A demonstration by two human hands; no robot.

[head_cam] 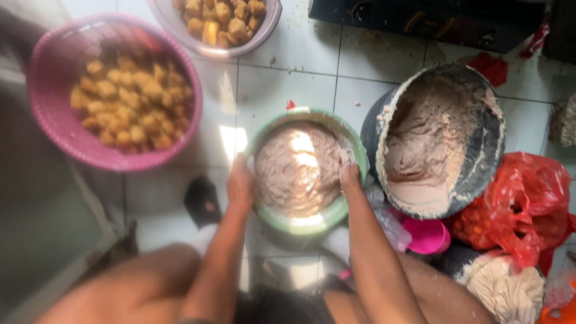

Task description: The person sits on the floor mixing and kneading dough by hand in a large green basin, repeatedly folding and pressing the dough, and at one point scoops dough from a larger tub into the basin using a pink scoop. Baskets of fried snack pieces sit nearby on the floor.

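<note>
Pink basket (57, 120) of fried pieces on the tiled floor (282, 84), far left. Centre: green bowl (300, 223) of paste; my left hand (240, 183) clasps its left rim, my right hand (350, 177) its right rim. Right: dark tub (489, 144) of paste, red bag (528, 207).

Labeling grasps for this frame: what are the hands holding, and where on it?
Both hands grip the green bowl of pale paste by its rim: left hand on the left edge, right hand on the right edge.
</note>
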